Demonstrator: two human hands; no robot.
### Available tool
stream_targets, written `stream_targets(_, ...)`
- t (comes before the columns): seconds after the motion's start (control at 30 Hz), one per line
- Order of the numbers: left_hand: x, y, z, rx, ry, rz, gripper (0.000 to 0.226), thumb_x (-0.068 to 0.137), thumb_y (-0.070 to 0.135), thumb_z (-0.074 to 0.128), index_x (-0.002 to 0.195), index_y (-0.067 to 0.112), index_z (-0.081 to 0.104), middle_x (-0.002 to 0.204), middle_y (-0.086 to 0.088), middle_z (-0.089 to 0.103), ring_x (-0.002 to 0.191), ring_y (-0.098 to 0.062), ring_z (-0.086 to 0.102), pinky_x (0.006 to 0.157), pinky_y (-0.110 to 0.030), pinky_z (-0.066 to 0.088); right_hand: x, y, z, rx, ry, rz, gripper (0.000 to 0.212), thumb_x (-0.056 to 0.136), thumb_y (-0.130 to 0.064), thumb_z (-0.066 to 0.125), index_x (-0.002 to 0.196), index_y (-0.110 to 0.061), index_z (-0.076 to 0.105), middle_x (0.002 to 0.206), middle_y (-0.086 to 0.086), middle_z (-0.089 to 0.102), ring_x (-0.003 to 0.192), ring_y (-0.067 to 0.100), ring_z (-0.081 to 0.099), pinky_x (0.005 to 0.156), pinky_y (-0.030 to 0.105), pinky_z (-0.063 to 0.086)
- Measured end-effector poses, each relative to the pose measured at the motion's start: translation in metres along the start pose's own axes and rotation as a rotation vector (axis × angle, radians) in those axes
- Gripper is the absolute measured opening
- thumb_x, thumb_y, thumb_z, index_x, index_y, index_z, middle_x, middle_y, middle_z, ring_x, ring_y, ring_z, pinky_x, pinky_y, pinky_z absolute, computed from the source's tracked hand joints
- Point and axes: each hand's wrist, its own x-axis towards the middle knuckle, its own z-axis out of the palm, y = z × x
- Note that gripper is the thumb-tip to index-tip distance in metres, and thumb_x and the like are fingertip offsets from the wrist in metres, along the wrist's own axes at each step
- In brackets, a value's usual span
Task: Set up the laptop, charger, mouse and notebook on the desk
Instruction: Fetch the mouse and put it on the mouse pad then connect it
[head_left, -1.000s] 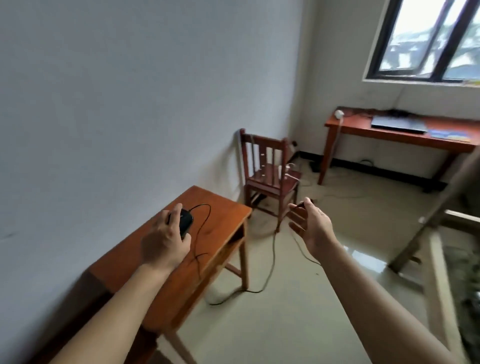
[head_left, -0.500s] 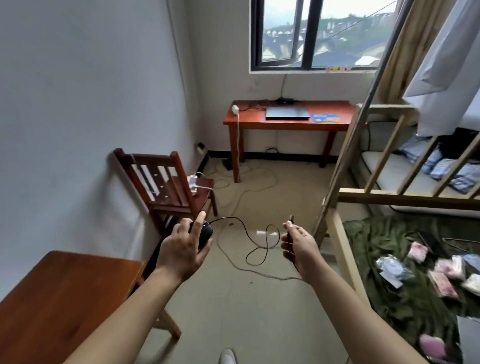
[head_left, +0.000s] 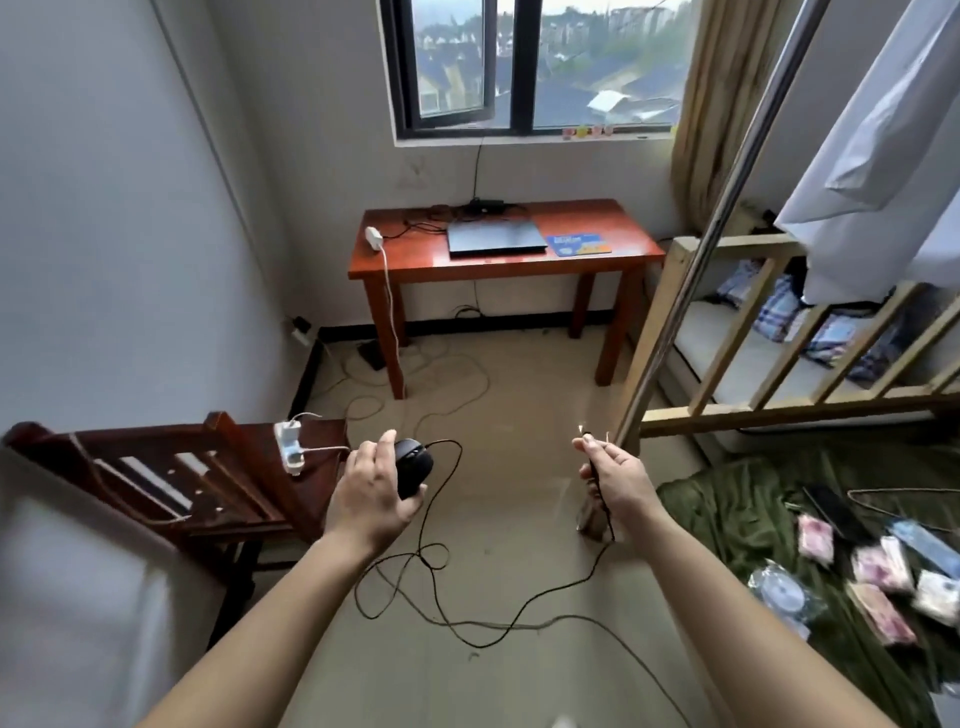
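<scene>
Straight ahead now, red surface (head_left: 498, 267) under the window, laptop (head_left: 496, 238) and notebook (head_left: 579, 244) already on it. Swung round from the side table, left hand (head_left: 371, 493) clamped on the mouse (head_left: 412, 466), right hand (head_left: 615, 475) fingers (head_left: 589, 441) pinched on its plug (head_left: 583, 430). Mouse delivery likely next, cable (head_left: 467, 618) trailing on the floor.

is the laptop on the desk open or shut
Shut: the laptop lies flat on the desk, lid down, no screen showing.

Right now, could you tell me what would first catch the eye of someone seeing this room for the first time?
Two bare arms reach into the middle: the left hand grips a black wired mouse, and the right hand pinches the plug end of its cable, which sags in loops over the floor. Beyond them, under the window, stands a red wooden desk with a closed laptop, a blue notebook beside it and a white charger at its left edge.
</scene>
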Motion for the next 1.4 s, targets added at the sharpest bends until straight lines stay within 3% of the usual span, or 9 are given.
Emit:
stream_targets(0.23, 0.165, 0.007, 0.043, 0.12, 0.043, 0.006, 0.072, 0.076, 0.037, 0.076, 0.135, 0.003, 0.052, 0.114, -0.015, 0.061, 0.105, -0.033, 0.056, 0.089, -0.043, 0.051, 0.173, -0.023, 0.018, 0.016, -0.01, -0.011, 0.022, 0.1, -0.033, 0.057, 0.101, -0.015, 0.07, 0.066, -0.002, 0.055, 0.045, 0.005, 0.041, 0.039, 0.015, 0.033)
stream_targets(0.43, 0.339, 0.033, 0.045, 0.227, 0.076, 0.002, 0.071, 0.071, 0.039, 0.078, 0.131, 0.009, 0.057, 0.107, -0.011, 0.062, 0.097, -0.032, 0.058, 0.078, -0.043, 0.054, 0.346, -0.103, 0.036, -0.006, -0.026, -0.022, 0.023, 0.095, -0.042, 0.062, 0.098, -0.021, 0.071, 0.063, -0.009, 0.061, 0.046, 0.004, 0.049, 0.043, 0.016, 0.039)
stream_targets(0.73, 0.53, 0.041, 0.083, 0.152, 0.119, -0.055, 0.073, 0.066, 0.038, 0.083, 0.128, 0.01, 0.058, 0.101, -0.009, 0.063, 0.091, -0.031, 0.06, 0.071, -0.042, 0.056, 0.542, -0.177, 0.067, -0.014, -0.033, -0.061, 0.021, 0.096, -0.039, 0.063, 0.096, -0.019, 0.071, 0.064, -0.006, 0.058, 0.044, 0.002, 0.046, 0.042, 0.012, 0.037)
stream_targets(1.03, 0.776, 0.031, 0.168, 0.081, 0.044, 0.076, 0.072, 0.066, 0.037, 0.084, 0.126, 0.007, 0.058, 0.099, -0.011, 0.065, 0.089, -0.033, 0.061, 0.072, -0.043, 0.057, 0.758, -0.241, 0.084, -0.067, 0.251, -0.123, 0.037, 0.093, -0.046, 0.061, 0.077, -0.013, 0.07, 0.061, -0.003, 0.055, 0.053, 0.012, 0.044, 0.055, 0.03, 0.035)
stream_targets(1.13, 0.87, 0.045, 0.182, 0.072, 0.005, 0.144, 0.07, 0.071, 0.038, 0.079, 0.13, 0.008, 0.056, 0.104, -0.011, 0.064, 0.095, -0.033, 0.06, 0.075, -0.043, 0.056, 0.823, -0.285, 0.083, -0.072, 0.316, -0.18, 0.036, 0.096, -0.042, 0.06, 0.071, -0.017, 0.067, 0.059, -0.007, 0.058, 0.055, 0.01, 0.046, 0.056, 0.027, 0.035)
stream_targets(1.27, 0.98, 0.084, 0.202, 0.007, 0.015, 0.248, 0.068, 0.073, 0.038, 0.078, 0.13, 0.01, 0.055, 0.106, -0.012, 0.064, 0.096, -0.034, 0.059, 0.077, -0.045, 0.054, 0.889, -0.335, 0.069, -0.052, 0.434, -0.254, 0.028, 0.098, -0.037, 0.058, 0.077, -0.021, 0.068, 0.049, -0.016, 0.058, 0.044, -0.001, 0.048, 0.048, 0.013, 0.04)
stream_targets(1.4, 1.051, 0.129, 0.24, -0.106, -0.051, 0.284, 0.066, 0.075, 0.04, 0.075, 0.131, 0.014, 0.051, 0.111, -0.01, 0.061, 0.098, -0.033, 0.059, 0.084, -0.044, 0.051, 0.945, -0.343, 0.04, -0.032, 0.5, -0.208, 0.026, 0.098, -0.039, 0.058, 0.086, -0.019, 0.07, 0.053, -0.013, 0.059, 0.043, -0.002, 0.048, 0.047, 0.016, 0.039)
